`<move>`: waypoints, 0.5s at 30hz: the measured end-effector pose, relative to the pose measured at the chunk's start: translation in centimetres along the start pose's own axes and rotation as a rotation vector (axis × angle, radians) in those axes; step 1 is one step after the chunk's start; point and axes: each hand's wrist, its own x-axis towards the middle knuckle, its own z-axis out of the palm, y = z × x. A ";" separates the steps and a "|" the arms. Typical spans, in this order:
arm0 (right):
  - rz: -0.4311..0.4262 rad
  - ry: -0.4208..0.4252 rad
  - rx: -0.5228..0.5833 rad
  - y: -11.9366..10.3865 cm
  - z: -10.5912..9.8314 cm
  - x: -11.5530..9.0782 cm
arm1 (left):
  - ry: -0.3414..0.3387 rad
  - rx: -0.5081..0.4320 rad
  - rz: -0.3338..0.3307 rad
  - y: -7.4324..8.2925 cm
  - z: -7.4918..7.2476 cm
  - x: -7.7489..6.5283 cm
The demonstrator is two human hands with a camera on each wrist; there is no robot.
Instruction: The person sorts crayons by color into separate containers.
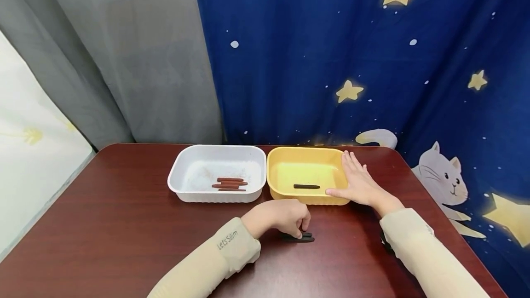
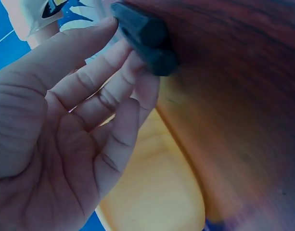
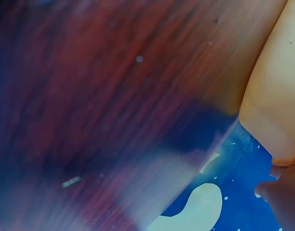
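Note:
Just in front of the yellow tray, my left hand reaches down to black crayon-like sticks lying side by side on the table. Its thumb and fingers pinch at them; the left wrist view shows the thumb against the faceted black sticks. My right hand lies over the right end of the yellow tray, fingers spread and straight on the rim, thumb at the front edge. Inside that tray is one black stick. In the right wrist view only fingertips show beside the tray wall.
A white tray stands against the yellow one on the left, with several reddish-brown sticks in it. Both sit near the back edge of the dark red wooden table. Curtains hang behind.

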 end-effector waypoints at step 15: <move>0.014 -0.001 -0.013 -0.1 0.2 0.0 | -0.024 0.037 -0.039 0.2 0.1 0.2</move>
